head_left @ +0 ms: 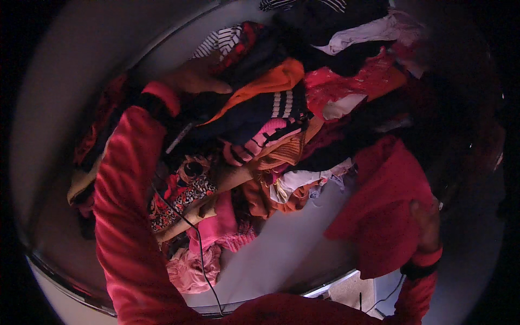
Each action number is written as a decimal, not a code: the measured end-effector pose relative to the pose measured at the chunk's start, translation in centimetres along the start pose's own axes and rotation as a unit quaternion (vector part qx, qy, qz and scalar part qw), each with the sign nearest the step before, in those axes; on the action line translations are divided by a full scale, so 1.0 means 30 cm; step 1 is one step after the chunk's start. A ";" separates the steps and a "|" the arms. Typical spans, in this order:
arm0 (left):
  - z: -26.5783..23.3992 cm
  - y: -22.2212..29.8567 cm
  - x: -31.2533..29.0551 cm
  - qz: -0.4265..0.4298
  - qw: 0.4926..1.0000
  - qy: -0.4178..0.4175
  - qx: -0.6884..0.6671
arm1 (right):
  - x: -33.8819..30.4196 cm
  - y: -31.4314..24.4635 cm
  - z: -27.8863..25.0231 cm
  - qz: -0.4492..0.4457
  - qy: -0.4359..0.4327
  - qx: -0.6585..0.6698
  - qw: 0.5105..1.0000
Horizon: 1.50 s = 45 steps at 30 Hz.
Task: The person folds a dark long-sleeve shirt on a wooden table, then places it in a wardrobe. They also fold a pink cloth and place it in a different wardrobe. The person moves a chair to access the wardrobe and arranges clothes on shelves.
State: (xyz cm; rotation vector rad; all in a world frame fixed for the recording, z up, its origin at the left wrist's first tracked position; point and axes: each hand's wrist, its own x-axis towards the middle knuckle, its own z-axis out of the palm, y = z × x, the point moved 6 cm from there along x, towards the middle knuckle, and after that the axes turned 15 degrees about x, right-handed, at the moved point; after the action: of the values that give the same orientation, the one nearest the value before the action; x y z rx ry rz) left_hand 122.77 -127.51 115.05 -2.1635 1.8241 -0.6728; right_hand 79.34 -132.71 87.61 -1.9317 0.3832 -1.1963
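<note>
My right hand (427, 223), at the right, is closed on a red garment (382, 208) that hangs spread out beside the pile. My left hand (196, 77) reaches over the far left of the clothes, its thumb stretched out above dark fabric. Its other fingers are dim and partly lost against a black-and-white striped cloth (219, 42) and a red patterned one. Close to that hand lies an orange garment (276, 78) on top of navy fabric with white stripes (281, 104).
A mixed heap of clothes fills the middle, with a pink-and-black piece (273, 132), a floral piece (189, 200) and pink cloth (195, 268). Red-and-white cloth (352, 81) lies farther back. A thin dark cable (200, 249) hangs in front. Pale curved walls (65, 97) surround the heap.
</note>
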 end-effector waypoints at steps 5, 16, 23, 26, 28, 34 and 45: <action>0.003 0.036 0.023 -0.019 0.996 0.065 0.065 | 0.046 0.051 0.043 0.130 0.044 0.301 0.944; -0.038 0.060 -0.022 -0.043 0.989 0.138 0.030 | -0.045 -0.085 0.062 0.152 0.074 0.427 0.888; -0.004 0.364 -0.121 0.082 0.914 0.273 0.288 | -0.088 -0.088 0.068 0.162 0.056 0.446 0.879; 0.096 0.493 -0.111 0.156 0.872 0.342 0.314 | -0.099 -0.077 0.073 0.175 0.066 0.414 0.891; 0.146 0.537 -0.075 0.173 0.843 0.370 0.350 | -0.100 -0.084 0.080 0.157 0.050 0.437 0.884; 0.254 0.527 0.122 0.081 0.944 0.117 0.297 | -0.118 -0.066 0.077 0.162 0.069 0.450 0.875; 0.285 0.587 0.151 -0.123 0.953 0.203 0.187 | -0.137 -0.025 0.064 0.171 0.066 0.432 0.883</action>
State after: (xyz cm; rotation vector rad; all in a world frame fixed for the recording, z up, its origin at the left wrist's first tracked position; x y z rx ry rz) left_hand 112.17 -136.36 100.45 -2.1133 1.4336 -1.4829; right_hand 78.79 -128.80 85.28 -0.9654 0.1906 -1.0131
